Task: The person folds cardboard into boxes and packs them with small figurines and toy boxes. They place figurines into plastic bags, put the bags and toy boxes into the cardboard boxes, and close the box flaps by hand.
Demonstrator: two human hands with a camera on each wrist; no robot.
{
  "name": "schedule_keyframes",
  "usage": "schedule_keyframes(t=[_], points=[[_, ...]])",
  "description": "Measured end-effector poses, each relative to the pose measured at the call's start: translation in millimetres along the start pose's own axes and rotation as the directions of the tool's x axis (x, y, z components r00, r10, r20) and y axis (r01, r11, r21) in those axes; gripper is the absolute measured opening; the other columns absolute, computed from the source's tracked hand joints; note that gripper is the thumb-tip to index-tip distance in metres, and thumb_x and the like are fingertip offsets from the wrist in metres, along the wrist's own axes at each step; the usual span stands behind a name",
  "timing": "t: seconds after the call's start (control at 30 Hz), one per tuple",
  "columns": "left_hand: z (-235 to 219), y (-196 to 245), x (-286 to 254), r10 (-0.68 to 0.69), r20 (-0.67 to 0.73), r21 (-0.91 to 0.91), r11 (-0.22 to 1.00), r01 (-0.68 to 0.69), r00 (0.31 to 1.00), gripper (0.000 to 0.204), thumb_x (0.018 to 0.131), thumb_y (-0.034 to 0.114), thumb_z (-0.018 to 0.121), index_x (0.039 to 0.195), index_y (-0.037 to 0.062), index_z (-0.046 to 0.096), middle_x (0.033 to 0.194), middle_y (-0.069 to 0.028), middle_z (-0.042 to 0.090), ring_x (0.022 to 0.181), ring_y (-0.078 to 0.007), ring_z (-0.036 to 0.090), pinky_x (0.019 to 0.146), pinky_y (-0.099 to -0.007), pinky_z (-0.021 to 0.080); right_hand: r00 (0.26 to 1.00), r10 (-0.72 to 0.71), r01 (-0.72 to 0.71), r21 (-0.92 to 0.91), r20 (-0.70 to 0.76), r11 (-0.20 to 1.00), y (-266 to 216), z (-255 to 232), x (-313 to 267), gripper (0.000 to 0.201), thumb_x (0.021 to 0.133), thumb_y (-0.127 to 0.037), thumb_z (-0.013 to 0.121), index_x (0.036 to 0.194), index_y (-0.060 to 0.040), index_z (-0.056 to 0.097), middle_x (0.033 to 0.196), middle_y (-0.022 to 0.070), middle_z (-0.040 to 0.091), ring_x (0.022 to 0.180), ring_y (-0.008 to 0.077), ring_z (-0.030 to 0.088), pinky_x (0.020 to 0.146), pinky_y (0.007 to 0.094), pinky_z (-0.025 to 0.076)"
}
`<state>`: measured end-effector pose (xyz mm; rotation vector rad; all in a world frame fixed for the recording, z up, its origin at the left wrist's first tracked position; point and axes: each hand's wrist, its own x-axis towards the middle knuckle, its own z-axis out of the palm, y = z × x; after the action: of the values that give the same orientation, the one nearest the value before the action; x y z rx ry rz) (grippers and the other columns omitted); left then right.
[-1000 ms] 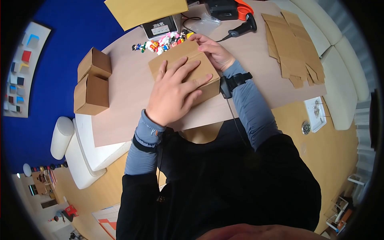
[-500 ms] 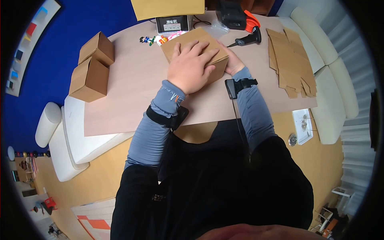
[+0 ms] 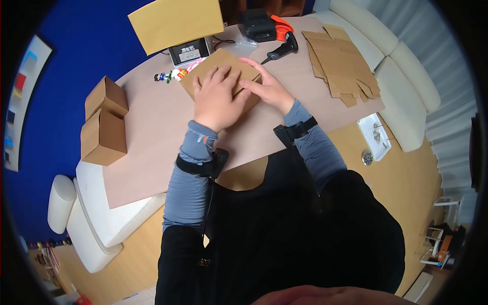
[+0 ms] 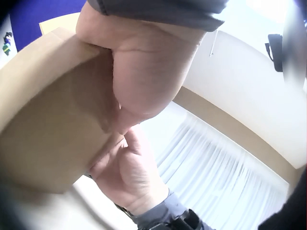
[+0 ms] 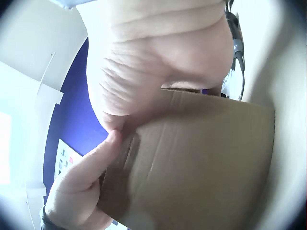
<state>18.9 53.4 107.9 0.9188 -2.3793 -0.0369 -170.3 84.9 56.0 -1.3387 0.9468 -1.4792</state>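
A brown cardboard box [image 3: 206,68] stands near the middle of the table, turned at an angle. My left hand [image 3: 218,99] lies on its top with the fingers straight and spread. At the box's right end, my right hand [image 3: 272,91] grips the edge, thumb near the top seam and index finger reaching along the far side. In the right wrist view, the box's plain side [image 5: 206,148] faces the camera, and the left thumb [image 5: 96,160] comes close to the right hand. The left wrist view has the right hand [image 4: 129,177] beneath the left one.
Two closed cardboard boxes [image 3: 104,134] stand at the table's left. Small colourful figurines [image 3: 170,76] lie behind the held box, partly hidden. Further back are a yellow panel [image 3: 175,25], a small device with a screen [image 3: 189,52] and a handheld scanner [image 3: 283,48]. Flattened cardboard [image 3: 345,66] lies right.
The right thumb has come up onto the box's top edge, whereas half a second ago it was hidden at the side. The left hand stays on top. The head view has shifted.
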Motion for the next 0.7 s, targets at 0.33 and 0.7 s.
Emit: schedule_keyframes(t=[0.33, 0.7], points=[[-35, -31, 28, 0.075, 0.316, -0.327, 0.944, 0.034, 0.946, 0.053, 0.078, 0.023, 0.070, 0.127, 0.0022, 0.069, 0.142, -0.0212, 0.057, 0.130, -0.0373, 0.055, 0.108, -0.0405, 0.046, 0.999, 0.040, -0.042, 0.150, 0.017, 0.988, 5, 2, -6, 0.068, 0.097, -0.005, 0.056, 0.160, -0.0105, 0.031, 0.145, 0.0093, 0.051, 0.130, 0.0166, 0.050, 0.110, 0.0306, 0.041], [-47, 4, 57, 0.043, 0.374, -0.005, 0.999, -0.044, 0.926, 0.053, 0.071, 0.026, 0.077, 0.118, 0.0014, 0.072, 0.108, -0.0202, 0.073, 0.097, -0.0362, 0.071, 0.089, -0.0387, 0.056, 0.998, -0.012, 0.024, 0.178, -0.067, 0.984, 3, 7, -8, 0.066, 0.093, -0.006, 0.052, 0.157, -0.0092, 0.036, 0.125, 0.0060, 0.060, 0.108, 0.0110, 0.056, 0.098, 0.0269, 0.045]])
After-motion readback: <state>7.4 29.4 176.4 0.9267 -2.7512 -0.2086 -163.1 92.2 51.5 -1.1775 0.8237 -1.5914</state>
